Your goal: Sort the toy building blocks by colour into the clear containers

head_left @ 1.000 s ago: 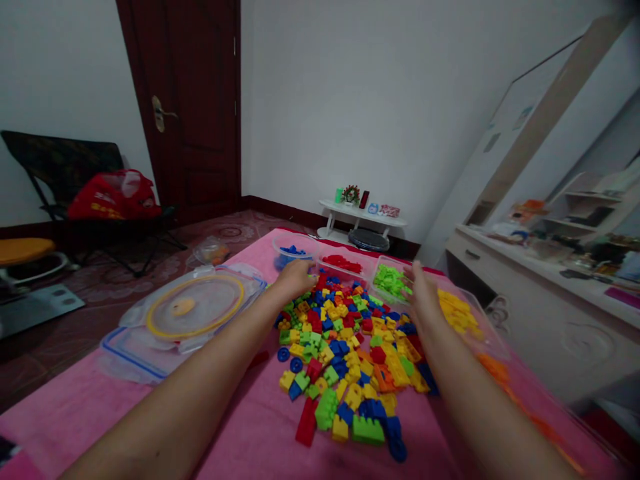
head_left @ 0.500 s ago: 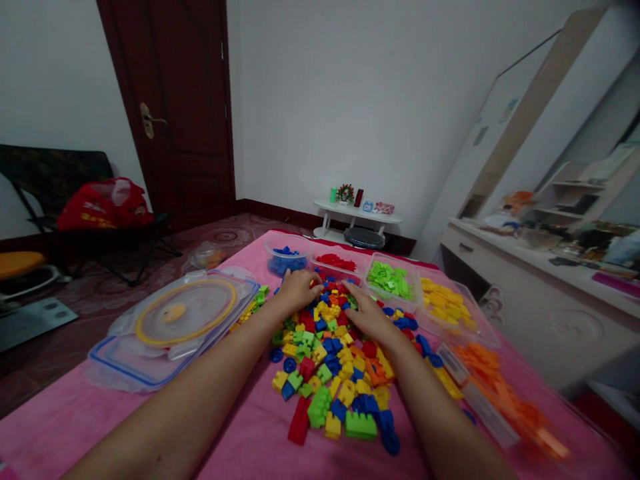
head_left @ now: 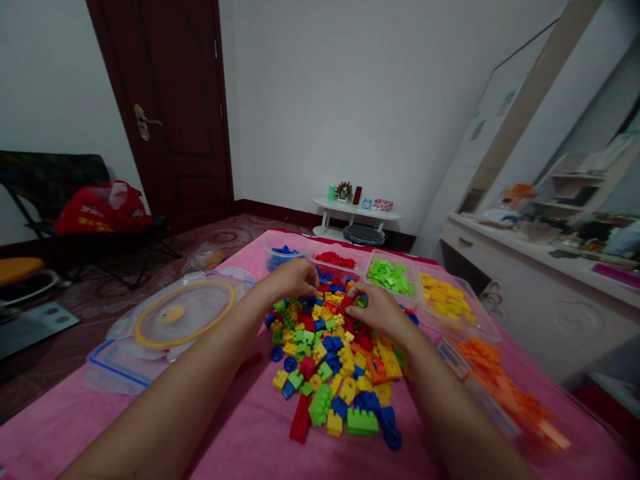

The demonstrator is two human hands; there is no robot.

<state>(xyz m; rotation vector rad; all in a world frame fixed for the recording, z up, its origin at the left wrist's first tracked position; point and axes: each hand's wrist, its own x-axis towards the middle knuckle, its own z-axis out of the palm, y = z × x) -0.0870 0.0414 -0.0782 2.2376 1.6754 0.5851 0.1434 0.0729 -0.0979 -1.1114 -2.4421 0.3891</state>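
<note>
A heap of mixed plastic bricks (head_left: 335,360) in red, blue, yellow, green and orange lies on a pink cloth (head_left: 240,427). My left hand (head_left: 293,279) rests curled over the heap's far edge, its fingers closed on bricks I cannot single out. My right hand (head_left: 373,312) is beside it with the fingertips pinched round a small green brick (head_left: 362,301) and a red one. Behind the heap stand clear tubs of blue bricks (head_left: 283,252), red bricks (head_left: 334,260), green bricks (head_left: 390,275) and yellow bricks (head_left: 445,300).
A tub of orange bricks (head_left: 505,387) sits at the right edge. Stacked clear lids (head_left: 175,317) lie on the left. A white dresser (head_left: 540,293) stands close on the right, a low white table (head_left: 356,215) by the wall, a folding chair with a red bag (head_left: 100,208) by the door.
Both hands drew together over the far side of the heap. The right hand came in from near the green tub and went from flat to pinching bricks.
</note>
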